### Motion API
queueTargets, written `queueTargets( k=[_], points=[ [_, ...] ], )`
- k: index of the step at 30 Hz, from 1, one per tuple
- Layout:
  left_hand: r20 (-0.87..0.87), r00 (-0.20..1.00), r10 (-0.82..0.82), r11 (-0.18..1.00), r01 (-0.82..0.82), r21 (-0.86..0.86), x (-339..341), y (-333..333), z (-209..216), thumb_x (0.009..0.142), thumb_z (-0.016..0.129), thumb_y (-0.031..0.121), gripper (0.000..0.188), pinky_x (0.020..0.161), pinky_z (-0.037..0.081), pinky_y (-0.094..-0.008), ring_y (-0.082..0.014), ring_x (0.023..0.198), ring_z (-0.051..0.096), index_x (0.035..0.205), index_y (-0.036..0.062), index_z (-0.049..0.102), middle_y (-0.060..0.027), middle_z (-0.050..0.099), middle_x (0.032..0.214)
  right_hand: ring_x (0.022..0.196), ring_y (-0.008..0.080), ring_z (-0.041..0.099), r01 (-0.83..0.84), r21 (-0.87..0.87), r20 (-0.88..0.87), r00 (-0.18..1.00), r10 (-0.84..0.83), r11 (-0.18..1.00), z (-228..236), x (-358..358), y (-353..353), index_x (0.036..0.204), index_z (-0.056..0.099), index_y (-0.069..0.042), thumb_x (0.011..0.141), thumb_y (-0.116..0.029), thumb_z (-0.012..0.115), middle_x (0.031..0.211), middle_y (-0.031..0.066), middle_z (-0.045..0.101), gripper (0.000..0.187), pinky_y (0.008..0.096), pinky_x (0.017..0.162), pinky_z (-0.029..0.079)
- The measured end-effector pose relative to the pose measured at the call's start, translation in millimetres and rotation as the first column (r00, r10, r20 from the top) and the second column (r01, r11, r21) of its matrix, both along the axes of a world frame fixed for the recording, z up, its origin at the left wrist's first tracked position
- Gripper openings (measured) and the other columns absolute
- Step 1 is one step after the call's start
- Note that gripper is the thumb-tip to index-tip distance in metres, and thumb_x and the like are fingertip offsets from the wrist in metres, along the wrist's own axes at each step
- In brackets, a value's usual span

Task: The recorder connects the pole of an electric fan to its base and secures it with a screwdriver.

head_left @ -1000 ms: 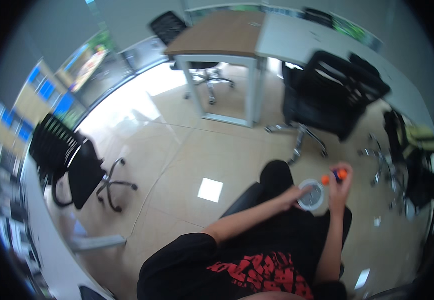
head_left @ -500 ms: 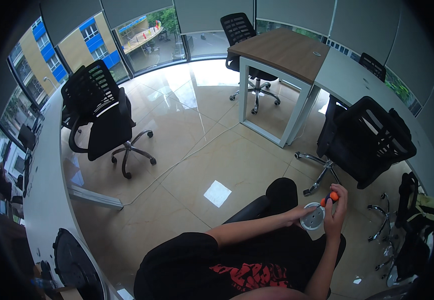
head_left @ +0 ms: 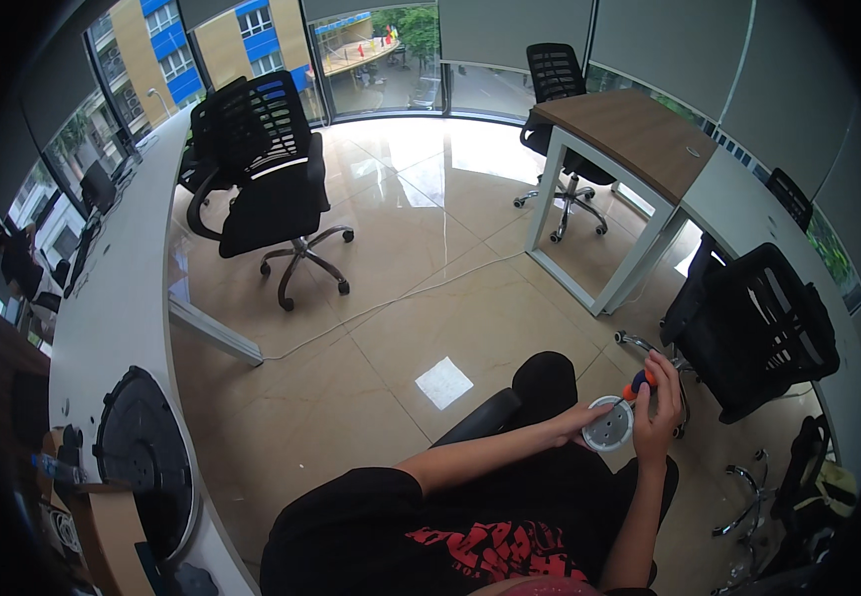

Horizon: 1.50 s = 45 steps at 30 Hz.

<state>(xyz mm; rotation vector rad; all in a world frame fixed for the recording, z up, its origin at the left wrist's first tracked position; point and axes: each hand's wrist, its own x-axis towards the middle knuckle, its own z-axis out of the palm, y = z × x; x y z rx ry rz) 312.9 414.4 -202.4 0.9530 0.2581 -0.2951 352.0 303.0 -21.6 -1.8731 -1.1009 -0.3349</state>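
Left hand [head_left: 574,425] grips white-rimmed disc [head_left: 609,429]; right hand [head_left: 660,405], beside it, holds orange screwdriver [head_left: 639,383].

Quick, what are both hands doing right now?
Left hand: closed, holding the disc.
Right hand: closed, holding the screwdriver.

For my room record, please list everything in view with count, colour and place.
Slim screwdriver-like tool: 1, orange and dark, right hand
Round holed piece: 1, grey, white-rimmed, left hand
Mesh-backed office chairs: at least 5, black, around the floor
Long desk: 1, white, left
Wood-topped table: 1, brown, upper right
Second long desk: 1, white, right
Round plastic disc: 1, black, on left desk
Cardboard box: 1, brown, lower left
Thin cable: 1, white, floor
Roller blinds: several, grey, windows
Person: 1, dark top, far left
Right hand: 1, bare, on tool
Left hand: 1, bare, on piece
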Motion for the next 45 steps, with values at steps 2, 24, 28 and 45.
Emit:
queueTargets(
  k=[2, 24, 28, 45],
  points=[
    [0.013, 0.999, 0.038, 0.999, -0.038, -0.001, -8, 7, -2, 0.102, 0.052, 0.058, 0.066, 0.080, 0.064, -0.0376, -0.0199, 0.106, 0.071, 0.145, 0.0092, 0.050, -0.0124, 0.066, 0.124, 0.118, 0.0332, 0.062, -0.048, 0.000, -0.005, 0.999, 0.048, 0.999, -2, -3, 7, 0.118, 0.063, 0.001, 0.091, 0.005, 0.060, 0.129, 0.0175, 0.060, 0.027, 0.0419, 0.099, 0.049],
    [-0.018, 0.945, 0.326, 0.945, -0.326, -0.013, -71, 35, -14, 0.102, 0.055, 0.057, 0.063, 0.085, 0.061, -0.0448, -0.0214, 0.113, 0.067, 0.149, 0.0167, 0.047, -0.0099, 0.063, 0.129, 0.113, 0.0341, 0.063, -0.309, -0.045, -0.023, 0.951, 0.308, 0.950, 0, -39, 48, 0.115, 0.065, 0.002, 0.094, 0.000, 0.061, 0.126, 0.0175, 0.060, 0.022, 0.0406, 0.095, 0.051],
    [-0.012, 0.931, 0.364, 0.931, -0.364, -0.026, -76, 34, -11, 0.102, 0.054, 0.058, 0.063, 0.084, 0.061, -0.0442, -0.0217, 0.113, 0.067, 0.149, 0.0166, 0.047, -0.0100, 0.063, 0.128, 0.104, 0.0302, 0.064, -0.341, 0.030, 0.095, 0.937, 0.337, 0.939, 0, -41, 56, 0.114, 0.066, -0.001, 0.092, 0.000, 0.066, 0.119, 0.0155, 0.059, 0.022, 0.0377, 0.091, 0.052],
    [-0.027, 0.910, 0.413, 0.910, -0.414, -0.016, -84, 37, -4, 0.103, 0.053, 0.056, 0.059, 0.086, 0.060, -0.0471, -0.0230, 0.113, 0.067, 0.146, 0.0156, 0.050, -0.0099, 0.063, 0.129, 0.102, 0.0322, 0.064, -0.409, 0.006, -0.007, 0.912, 0.409, 0.912, -4, -42, 60, 0.115, 0.063, 0.000, 0.092, -0.001, 0.066, 0.125, 0.0169, 0.056, 0.023, 0.0400, 0.093, 0.051]
  ],
)
